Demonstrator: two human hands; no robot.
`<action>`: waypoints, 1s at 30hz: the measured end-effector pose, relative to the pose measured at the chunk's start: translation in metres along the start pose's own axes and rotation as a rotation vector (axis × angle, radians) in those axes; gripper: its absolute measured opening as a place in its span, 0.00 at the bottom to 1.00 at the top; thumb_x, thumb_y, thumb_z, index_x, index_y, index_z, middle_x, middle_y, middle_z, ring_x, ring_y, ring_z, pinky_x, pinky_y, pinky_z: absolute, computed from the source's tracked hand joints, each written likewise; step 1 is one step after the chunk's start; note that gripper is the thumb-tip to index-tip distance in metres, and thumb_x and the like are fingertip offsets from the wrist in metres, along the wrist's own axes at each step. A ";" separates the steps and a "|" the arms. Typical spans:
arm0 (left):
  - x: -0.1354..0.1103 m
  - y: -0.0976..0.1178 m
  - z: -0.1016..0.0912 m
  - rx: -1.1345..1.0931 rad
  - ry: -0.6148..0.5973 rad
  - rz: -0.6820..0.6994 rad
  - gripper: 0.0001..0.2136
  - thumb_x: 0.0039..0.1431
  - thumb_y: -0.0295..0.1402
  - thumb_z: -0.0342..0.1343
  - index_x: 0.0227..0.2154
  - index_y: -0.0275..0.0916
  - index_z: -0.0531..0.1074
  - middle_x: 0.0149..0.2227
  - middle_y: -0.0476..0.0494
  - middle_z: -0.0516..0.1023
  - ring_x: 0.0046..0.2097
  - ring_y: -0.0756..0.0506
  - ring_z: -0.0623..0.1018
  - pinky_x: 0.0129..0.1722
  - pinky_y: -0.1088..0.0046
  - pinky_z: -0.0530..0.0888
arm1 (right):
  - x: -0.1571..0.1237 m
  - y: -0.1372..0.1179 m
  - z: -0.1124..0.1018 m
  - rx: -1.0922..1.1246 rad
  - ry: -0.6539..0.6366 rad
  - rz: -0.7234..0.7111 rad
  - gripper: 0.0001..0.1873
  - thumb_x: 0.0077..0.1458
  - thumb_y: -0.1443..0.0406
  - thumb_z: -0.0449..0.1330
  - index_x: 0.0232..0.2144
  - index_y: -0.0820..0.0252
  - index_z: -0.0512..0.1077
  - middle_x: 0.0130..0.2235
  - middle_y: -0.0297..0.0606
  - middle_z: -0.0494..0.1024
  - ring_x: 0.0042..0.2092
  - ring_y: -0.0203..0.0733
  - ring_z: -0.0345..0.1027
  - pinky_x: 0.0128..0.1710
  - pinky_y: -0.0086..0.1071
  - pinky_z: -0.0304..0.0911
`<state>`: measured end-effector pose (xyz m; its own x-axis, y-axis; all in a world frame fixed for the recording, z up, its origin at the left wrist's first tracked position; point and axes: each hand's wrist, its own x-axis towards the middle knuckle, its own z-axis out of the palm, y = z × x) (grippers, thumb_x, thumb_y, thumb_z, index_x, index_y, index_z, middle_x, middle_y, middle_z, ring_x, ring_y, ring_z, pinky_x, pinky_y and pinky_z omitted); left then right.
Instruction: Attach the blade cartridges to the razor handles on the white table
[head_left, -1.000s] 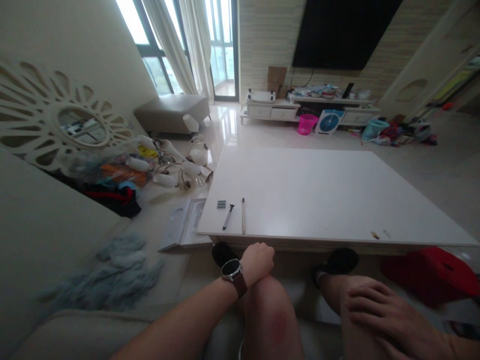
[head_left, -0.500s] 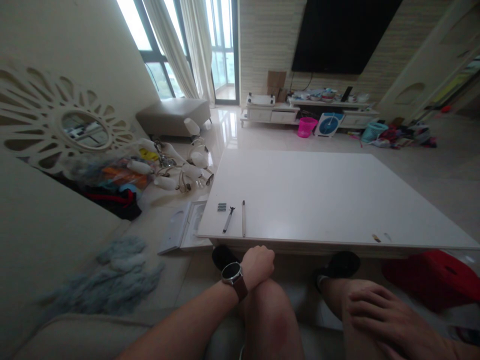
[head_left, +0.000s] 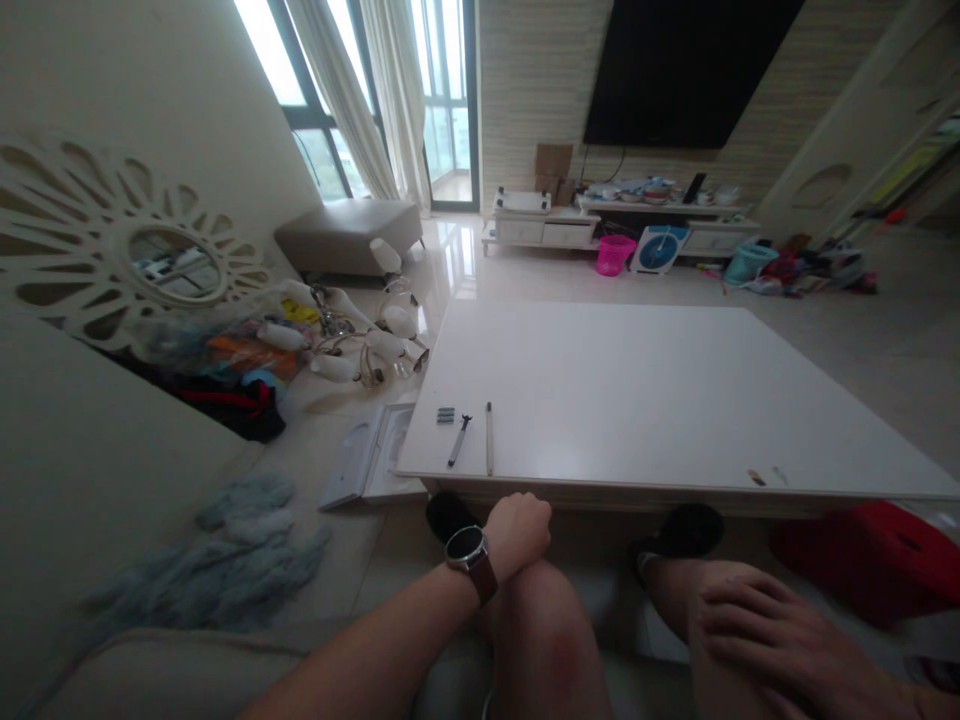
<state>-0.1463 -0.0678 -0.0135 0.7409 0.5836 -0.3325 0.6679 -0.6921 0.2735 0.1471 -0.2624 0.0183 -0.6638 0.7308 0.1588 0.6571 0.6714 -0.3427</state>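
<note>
My left hand (head_left: 519,535), with a watch on its wrist, rests on my left knee. Its fingers are curled under and mostly hidden; nothing shows in them. My right hand (head_left: 765,625) lies over my right knee with fingers stretched out, holding nothing. Beyond the left hand, near the front left of the white table (head_left: 637,390), lies a slim dark-and-silver handle with a forked head (head_left: 459,442), perhaps a razor handle. Beside it are a toothbrush-like stick (head_left: 490,440) and several small grey striped pieces (head_left: 445,415). Two tiny items (head_left: 756,478) lie near the front edge at right.
An open white box (head_left: 375,455) sits on the floor left of the table, near a chandelier (head_left: 375,340) and a grey fluffy cloth (head_left: 232,550). A red object (head_left: 874,560) stands at lower right. Across the room are a pink basket (head_left: 615,256) and a TV stand (head_left: 566,233).
The whole view has shifted very slightly. Both hands stay on the knees, and the things on the table have not moved.
</note>
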 end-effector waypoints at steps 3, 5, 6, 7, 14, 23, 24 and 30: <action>-0.001 0.001 -0.002 -0.001 -0.003 -0.001 0.12 0.62 0.28 0.50 0.38 0.34 0.79 0.40 0.32 0.82 0.44 0.36 0.82 0.43 0.60 0.78 | -0.001 0.000 0.001 0.011 0.034 0.007 0.26 0.59 0.58 0.55 0.60 0.46 0.69 0.53 0.33 0.78 0.54 0.53 0.70 0.56 0.42 0.59; -0.002 0.001 -0.004 0.000 -0.013 -0.004 0.12 0.62 0.29 0.50 0.38 0.34 0.79 0.40 0.31 0.82 0.44 0.35 0.82 0.42 0.60 0.78 | -0.001 -0.001 0.002 0.019 0.053 0.009 0.27 0.58 0.58 0.54 0.60 0.45 0.68 0.53 0.33 0.78 0.55 0.53 0.70 0.57 0.42 0.58; -0.002 0.001 -0.004 0.001 -0.016 -0.005 0.12 0.62 0.29 0.50 0.38 0.34 0.79 0.40 0.31 0.82 0.44 0.35 0.82 0.42 0.60 0.78 | 0.000 -0.001 0.002 0.019 0.052 0.009 0.27 0.58 0.58 0.54 0.60 0.45 0.68 0.53 0.33 0.78 0.54 0.53 0.70 0.57 0.42 0.58; -0.002 0.001 -0.004 0.004 -0.016 -0.005 0.12 0.62 0.28 0.50 0.38 0.34 0.79 0.40 0.31 0.82 0.44 0.35 0.82 0.42 0.60 0.78 | 0.000 -0.001 0.002 0.016 0.044 0.007 0.27 0.58 0.58 0.55 0.60 0.46 0.68 0.53 0.33 0.78 0.54 0.53 0.70 0.57 0.42 0.58; 0.000 0.000 -0.001 0.004 -0.005 -0.004 0.12 0.61 0.28 0.50 0.38 0.34 0.79 0.40 0.31 0.82 0.43 0.35 0.82 0.42 0.59 0.79 | 0.000 0.001 -0.001 0.028 0.023 0.002 0.28 0.57 0.58 0.55 0.60 0.46 0.67 0.54 0.33 0.78 0.55 0.54 0.70 0.57 0.42 0.58; 0.000 0.001 -0.001 0.004 -0.006 -0.007 0.12 0.61 0.28 0.50 0.38 0.34 0.79 0.40 0.31 0.82 0.44 0.36 0.82 0.42 0.60 0.79 | -0.001 0.001 -0.001 0.025 0.010 0.006 0.27 0.58 0.59 0.55 0.60 0.47 0.68 0.54 0.35 0.78 0.54 0.54 0.70 0.57 0.43 0.59; 0.000 0.000 0.000 0.005 -0.005 -0.006 0.12 0.61 0.28 0.50 0.38 0.34 0.79 0.40 0.31 0.82 0.44 0.36 0.82 0.42 0.60 0.79 | -0.001 0.002 -0.002 0.014 -0.013 -0.001 0.27 0.58 0.59 0.55 0.60 0.47 0.68 0.54 0.35 0.78 0.54 0.54 0.70 0.57 0.43 0.59; 0.000 -0.001 0.002 0.007 0.008 0.003 0.12 0.61 0.28 0.49 0.38 0.34 0.79 0.39 0.32 0.82 0.43 0.35 0.82 0.41 0.59 0.79 | 0.001 0.002 -0.005 -0.004 -0.034 -0.011 0.26 0.59 0.59 0.55 0.60 0.48 0.69 0.54 0.35 0.78 0.53 0.53 0.71 0.56 0.42 0.59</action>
<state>-0.1466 -0.0678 -0.0153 0.7435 0.5847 -0.3245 0.6651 -0.6969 0.2681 0.1500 -0.2597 0.0220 -0.6827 0.7190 0.1306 0.6514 0.6797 -0.3371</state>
